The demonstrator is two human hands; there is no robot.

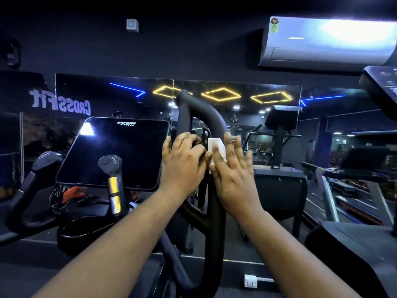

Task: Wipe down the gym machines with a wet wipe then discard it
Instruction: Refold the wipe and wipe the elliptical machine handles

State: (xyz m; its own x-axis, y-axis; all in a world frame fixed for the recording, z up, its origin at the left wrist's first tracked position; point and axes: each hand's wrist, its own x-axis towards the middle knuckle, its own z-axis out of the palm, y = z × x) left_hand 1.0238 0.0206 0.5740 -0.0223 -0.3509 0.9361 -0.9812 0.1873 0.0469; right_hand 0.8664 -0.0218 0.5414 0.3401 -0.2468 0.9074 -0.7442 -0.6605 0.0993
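The wet wipe (pixel 217 152) is being pressed against the looped handle (pixel 211 117) just right of the console screen (pixel 113 153). It is pinned flat under the straight, spread fingers of the right hand (pixel 233 168), while the bar is gripped by the curled left hand (pixel 184 162). Firm, even pressure should be kept and the wipe drawn along the whole curve. Both forearms are extended forward, raised.

A single head-worn wide-angle view looks forward and slightly down, close upon the looped black padded handlebar (pixel 211 117) at arm's reach.
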